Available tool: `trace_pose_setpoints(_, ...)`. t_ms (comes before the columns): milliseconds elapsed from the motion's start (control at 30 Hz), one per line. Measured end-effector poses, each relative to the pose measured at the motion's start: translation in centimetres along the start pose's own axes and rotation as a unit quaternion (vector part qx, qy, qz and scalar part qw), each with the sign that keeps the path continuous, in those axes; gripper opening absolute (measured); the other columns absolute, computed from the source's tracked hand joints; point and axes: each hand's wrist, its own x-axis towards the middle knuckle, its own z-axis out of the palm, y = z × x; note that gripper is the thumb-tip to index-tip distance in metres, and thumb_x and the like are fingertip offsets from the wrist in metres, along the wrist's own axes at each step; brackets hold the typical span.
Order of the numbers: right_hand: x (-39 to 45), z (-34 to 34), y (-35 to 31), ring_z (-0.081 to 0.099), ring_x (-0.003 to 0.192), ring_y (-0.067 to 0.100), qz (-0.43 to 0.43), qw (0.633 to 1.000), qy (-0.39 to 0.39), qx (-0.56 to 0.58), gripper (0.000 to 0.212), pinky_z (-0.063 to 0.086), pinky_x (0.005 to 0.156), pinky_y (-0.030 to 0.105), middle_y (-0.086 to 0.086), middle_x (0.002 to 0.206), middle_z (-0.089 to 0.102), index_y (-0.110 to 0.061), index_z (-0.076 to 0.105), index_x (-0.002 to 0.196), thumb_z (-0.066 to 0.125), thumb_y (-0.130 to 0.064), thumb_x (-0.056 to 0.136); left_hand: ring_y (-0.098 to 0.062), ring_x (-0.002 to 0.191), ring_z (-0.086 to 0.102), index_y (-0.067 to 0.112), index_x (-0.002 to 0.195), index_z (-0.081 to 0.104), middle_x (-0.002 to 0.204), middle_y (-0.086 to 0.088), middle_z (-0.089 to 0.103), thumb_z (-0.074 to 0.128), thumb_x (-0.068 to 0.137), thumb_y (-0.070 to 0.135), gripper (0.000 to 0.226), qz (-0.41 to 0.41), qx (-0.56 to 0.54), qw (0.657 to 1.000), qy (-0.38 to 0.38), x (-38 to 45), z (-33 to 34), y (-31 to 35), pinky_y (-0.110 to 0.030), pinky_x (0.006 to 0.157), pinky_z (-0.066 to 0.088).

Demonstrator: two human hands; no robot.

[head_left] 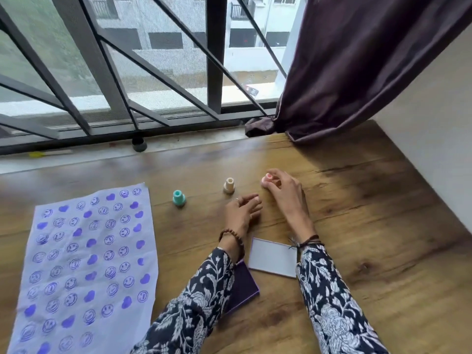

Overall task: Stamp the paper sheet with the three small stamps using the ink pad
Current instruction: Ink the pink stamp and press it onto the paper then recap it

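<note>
A white paper sheet (84,267) lies at the left of the wooden table, covered with several rows of purple smiley and heart prints. A teal stamp (179,198) and a beige stamp (229,185) stand upright beyond it. My right hand (283,190) holds a pink stamp (267,180) by its fingertips, low over the table. My left hand (242,210) rests palm down on the table with its fingers apart, holding nothing. The purple ink pad (244,284) lies partly under my left forearm, and its grey lid (272,257) lies between my wrists.
A barred window with a sill runs along the table's far edge; a small dark cup (139,144) stands on the sill. A dark purple curtain (357,67) hangs at the back right. A white wall borders the table on the right.
</note>
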Motion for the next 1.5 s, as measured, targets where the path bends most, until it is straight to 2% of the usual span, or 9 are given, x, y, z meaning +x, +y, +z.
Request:
trace_pose_setpoints(200, -5.4, -0.7, -1.0, 0.066, 0.078, 0.012, 0.066, 0.958, -0.027, 0.277, 0.004, 0.053, 0.062, 0.022, 0.003, 0.085, 0.072, -0.02, 0.065, 0.087, 0.064, -0.021, 0.083, -0.011, 0.09, 0.062, 0.018, 0.109, 0.058, 0.106, -0.003, 0.063, 0.051, 0.09, 0.012, 0.021, 0.042, -0.081, 0.994, -0.062, -2.8, -1.6, -0.1, -0.018, 0.073, 0.055)
trace_pose_setpoints(400, -12.0, -0.2, -2.6, 0.058, 0.073, 0.007, 0.073, 0.946, -0.038, 0.313, 0.004, 0.048, 0.068, 0.025, -0.004, 0.081, 0.064, -0.023, 0.059, 0.085, 0.057, -0.021, 0.088, -0.012, 0.083, 0.07, 0.018, 0.089, 0.071, 0.084, -0.001, 0.076, 0.062, 0.082, 0.012, 0.013, 0.098, -0.012, 0.993, -0.065, -8.7, -4.2, -0.5, -0.013, 0.067, 0.054)
trace_pose_setpoints(700, -17.0, 1.6, -6.5, 0.045, 0.058, 0.008, 0.174, 0.917, 0.008, 0.359, 0.022, 0.037, 0.064, 0.029, -0.007, 0.065, 0.055, -0.015, 0.05, 0.077, 0.048, -0.031, 0.093, -0.012, 0.087, 0.069, 0.019, 0.089, 0.072, 0.09, -0.002, 0.076, 0.073, 0.074, 0.021, 0.015, 0.174, 0.151, 0.973, 0.001, -13.5, -6.3, -0.9, -0.026, 0.08, 0.055)
trace_pose_setpoints(900, -18.0, 1.4, -8.0, 0.039, 0.053, 0.009, 0.276, 0.874, 0.053, 0.397, 0.026, 0.034, 0.055, 0.026, -0.005, 0.059, 0.047, -0.02, 0.054, 0.071, 0.047, -0.034, 0.092, 0.005, 0.07, 0.065, 0.031, 0.079, 0.068, 0.075, 0.015, 0.07, 0.071, 0.075, 0.018, 0.014, 0.234, 0.257, 0.937, 0.039, -14.0, -6.9, -1.0, -0.006, 0.063, 0.048)
trace_pose_setpoints(967, -17.8, 0.9, -8.2, 0.034, 0.041, 0.005, 0.306, 0.814, 0.037, 0.493, 0.029, 0.03, 0.041, 0.019, -0.005, 0.051, 0.04, -0.018, 0.049, 0.066, 0.046, -0.029, 0.093, -0.006, 0.077, 0.067, 0.027, 0.087, 0.069, 0.082, 0.007, 0.071, 0.068, 0.078, 0.018, 0.013, 0.254, 0.309, 0.914, 0.063, -13.6, -7.6, -0.8, -0.016, 0.07, 0.052)
trace_pose_setpoints(1067, -17.9, 0.1, -8.0, 0.032, 0.033, 0.006, 0.365, 0.646, -0.04, 0.67, 0.03, 0.028, 0.032, 0.015, -0.003, 0.044, 0.039, -0.014, 0.045, 0.059, 0.045, -0.019, 0.088, -0.018, 0.088, 0.063, 0.014, 0.099, 0.066, 0.095, -0.008, 0.069, 0.061, 0.081, 0.013, 0.019, 0.285, 0.443, 0.845, 0.092, -12.3, -9.2, -0.6, -0.023, 0.078, 0.044)
trace_pose_setpoints(1200, -19.0, -0.2, -7.1, 0.039, 0.038, 0.008, 0.357, 0.586, -0.111, 0.719, 0.018, 0.037, 0.036, 0.015, 0.0, 0.051, 0.039, -0.014, 0.041, 0.061, 0.046, -0.014, 0.079, -0.025, 0.103, 0.059, 0.013, 0.121, 0.052, 0.111, -0.011, 0.064, 0.055, 0.085, 0.015, 0.036, 0.27, 0.524, 0.803, 0.084, -11.6, -10.6, -1.4, -0.031, 0.086, 0.043)
trace_pose_setpoints(1333, -19.8, 0.1, -6.3, 0.045, 0.049, 0.011, 0.381, 0.613, -0.072, 0.688, 0.024, 0.044, 0.038, 0.015, 0.002, 0.054, 0.05, -0.009, 0.051, 0.066, 0.045, -0.011, 0.089, -0.023, 0.111, 0.055, 0.016, 0.129, 0.043, 0.122, -0.009, 0.06, 0.054, 0.087, 0.018, 0.044, 0.265, 0.522, 0.806, 0.088, -12.0, -11.1, -2.0, -0.024, 0.086, 0.038)
trace_pose_setpoints(1500, -20.9, 0.4, -5.2, 0.062, 0.061, 0.007, 0.295, 0.84, -0.012, 0.455, 0.012, 0.05, 0.054, 0.014, 0.004, 0.07, 0.066, -0.01, 0.066, 0.074, 0.06, -0.008, 0.084, -0.016, 0.138, 0.026, 0.014, 0.138, 0.027, 0.15, -0.006, 0.029, 0.063, 0.081, 0.02, 0.067, 0.249, 0.513, 0.821, 0.022, -13.5, -12.5, -2.7, -0.016, 0.106, 0.015)
